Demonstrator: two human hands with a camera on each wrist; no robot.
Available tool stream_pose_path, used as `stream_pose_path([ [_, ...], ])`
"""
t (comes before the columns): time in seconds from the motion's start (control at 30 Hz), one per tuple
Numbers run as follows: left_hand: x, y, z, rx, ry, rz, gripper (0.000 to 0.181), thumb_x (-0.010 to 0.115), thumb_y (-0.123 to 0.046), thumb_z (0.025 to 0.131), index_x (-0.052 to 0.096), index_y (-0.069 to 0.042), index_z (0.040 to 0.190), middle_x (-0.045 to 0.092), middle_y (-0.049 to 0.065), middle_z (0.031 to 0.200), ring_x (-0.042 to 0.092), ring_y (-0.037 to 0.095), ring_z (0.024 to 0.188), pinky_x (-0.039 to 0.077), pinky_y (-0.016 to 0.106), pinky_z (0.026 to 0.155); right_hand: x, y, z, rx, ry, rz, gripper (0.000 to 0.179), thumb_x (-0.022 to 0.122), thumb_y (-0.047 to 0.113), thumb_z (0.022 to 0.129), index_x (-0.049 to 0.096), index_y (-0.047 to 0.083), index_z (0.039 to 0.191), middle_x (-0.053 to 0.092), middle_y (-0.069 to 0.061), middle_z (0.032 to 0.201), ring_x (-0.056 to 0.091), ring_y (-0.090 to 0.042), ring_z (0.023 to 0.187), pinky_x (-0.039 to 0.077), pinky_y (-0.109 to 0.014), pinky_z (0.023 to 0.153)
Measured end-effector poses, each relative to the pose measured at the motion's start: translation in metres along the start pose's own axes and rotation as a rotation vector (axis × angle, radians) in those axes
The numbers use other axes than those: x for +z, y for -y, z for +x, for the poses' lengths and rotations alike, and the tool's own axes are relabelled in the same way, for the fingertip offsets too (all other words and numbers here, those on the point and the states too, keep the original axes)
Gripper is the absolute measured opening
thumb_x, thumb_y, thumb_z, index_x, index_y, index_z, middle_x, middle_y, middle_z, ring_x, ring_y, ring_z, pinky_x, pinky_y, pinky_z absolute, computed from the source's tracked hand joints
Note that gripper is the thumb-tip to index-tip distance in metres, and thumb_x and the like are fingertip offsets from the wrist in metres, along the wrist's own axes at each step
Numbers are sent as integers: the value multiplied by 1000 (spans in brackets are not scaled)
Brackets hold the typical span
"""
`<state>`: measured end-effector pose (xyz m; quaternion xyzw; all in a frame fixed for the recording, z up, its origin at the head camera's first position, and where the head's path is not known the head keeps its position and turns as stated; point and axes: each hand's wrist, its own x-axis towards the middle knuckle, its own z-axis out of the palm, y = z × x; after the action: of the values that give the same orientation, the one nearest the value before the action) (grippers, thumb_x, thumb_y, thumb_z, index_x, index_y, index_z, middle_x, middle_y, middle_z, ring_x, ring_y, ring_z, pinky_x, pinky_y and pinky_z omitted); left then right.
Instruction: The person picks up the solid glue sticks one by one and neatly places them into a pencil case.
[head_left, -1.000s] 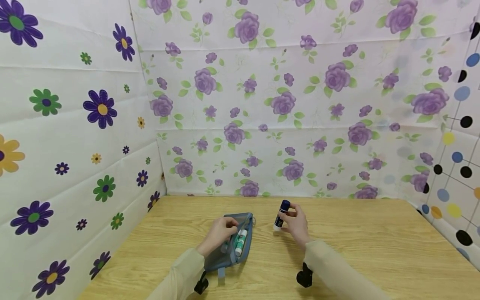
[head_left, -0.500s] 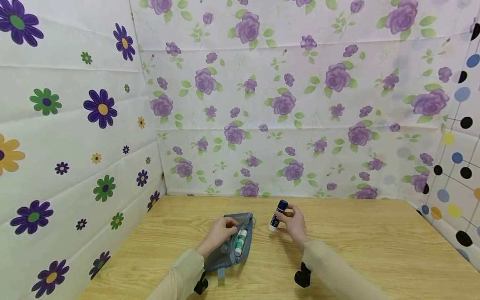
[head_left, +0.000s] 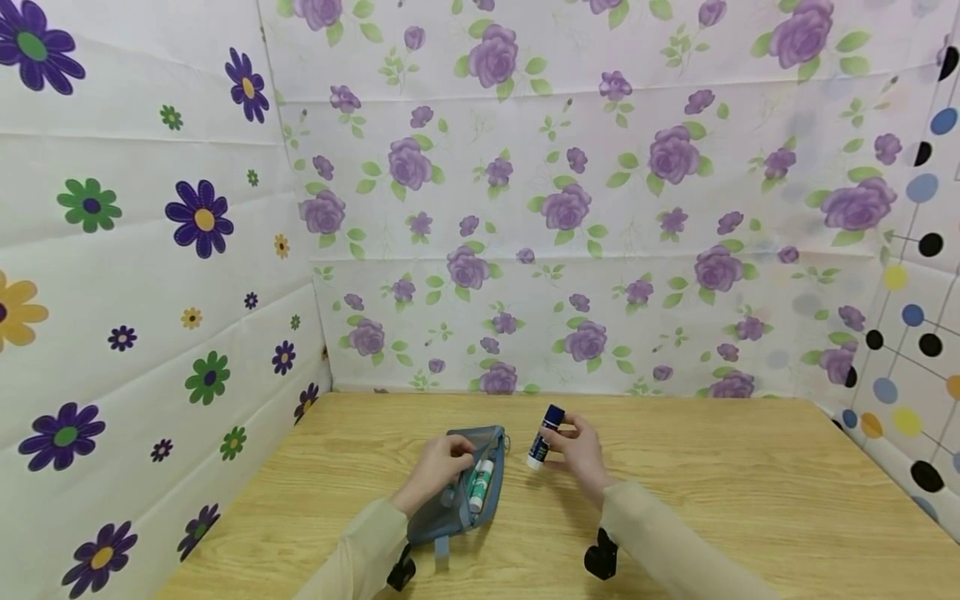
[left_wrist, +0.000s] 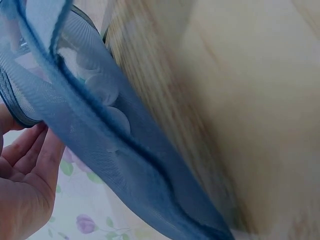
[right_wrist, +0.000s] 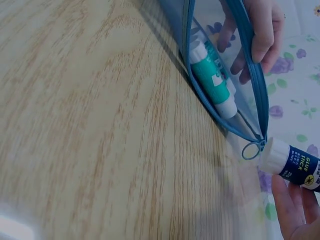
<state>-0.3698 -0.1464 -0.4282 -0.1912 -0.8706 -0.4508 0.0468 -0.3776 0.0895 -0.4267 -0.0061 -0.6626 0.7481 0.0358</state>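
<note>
My left hand (head_left: 437, 468) grips the upper edge of a blue mesh zip pouch (head_left: 433, 525), holding its mouth apart. Inside lies a green-and-white glue stick (right_wrist: 212, 80), with a second green one partly hidden behind it in the right wrist view. To the right of the pouch, my right hand (head_left: 585, 457) holds a dark blue glue stick (head_left: 537, 452) with a white base, tilted with its blue cap up and away. The right wrist view has the white end of this glue stick close to the ring (right_wrist: 251, 151) at the pouch's zipper end.
A light wood-grain table (head_left: 690, 475) carries the pouch. Flowered sheets (head_left: 525, 208) hang behind and at the left, and a dotted sheet (head_left: 911, 350) hangs at the right. Black wrist cameras (head_left: 602, 556) sit under the sleeves.
My right hand has moved left toward the pouch with the blue glue stick, which leans further over. The left hand and the pouch have stayed in place.
</note>
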Motion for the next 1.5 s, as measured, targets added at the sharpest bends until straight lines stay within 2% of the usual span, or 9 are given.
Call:
stream_pose_path([
  [0.23, 0, 0, 0, 6, 7, -12, 16, 54, -3, 87, 63, 3, 98, 59, 4, 84, 53, 14, 59, 47, 30, 49, 5, 0, -3, 31, 28, 23, 44, 62, 8, 86, 43, -5, 123, 50, -21, 99, 57, -30, 82, 45, -52, 74],
  [0.53, 0, 2, 1, -8, 10, -22, 16, 53, -3, 87, 63, 3, 99, 59, 5, 85, 52, 15, 58, 48, 31, 50, 13, -2, -15, 124, 192, 24, 49, 60, 10, 88, 36, -9, 127, 51, -27, 105, 54, -40, 92, 46, -50, 75],
  [1.03, -3, 0, 0, 4, 13, -14, 16, 54, -4, 87, 63, 3, 98, 59, 6, 85, 55, 19, 63, 47, 29, 49, 17, -1, -19, 120, 223, -6, 51, 61, 12, 87, 36, -11, 125, 53, -25, 103, 56, -38, 89, 47, -48, 75],
  [1.27, -2, 1, 1, 5, 8, -19, 15, 54, -3, 87, 63, 4, 98, 59, 5, 83, 54, 17, 62, 47, 30, 49, 23, -4, -18, 156, 246, -22, 52, 63, 12, 86, 36, -15, 122, 57, -22, 97, 59, -31, 83, 48, -46, 73],
  [1.5, -2, 0, 2, -3, 6, -10, 15, 54, -4, 87, 63, 3, 98, 59, 6, 83, 53, 16, 60, 47, 30, 49, 28, -6, -19, 177, 289, -65, 54, 62, 13, 86, 37, -17, 123, 61, -19, 88, 61, -33, 81, 49, -44, 71],
])
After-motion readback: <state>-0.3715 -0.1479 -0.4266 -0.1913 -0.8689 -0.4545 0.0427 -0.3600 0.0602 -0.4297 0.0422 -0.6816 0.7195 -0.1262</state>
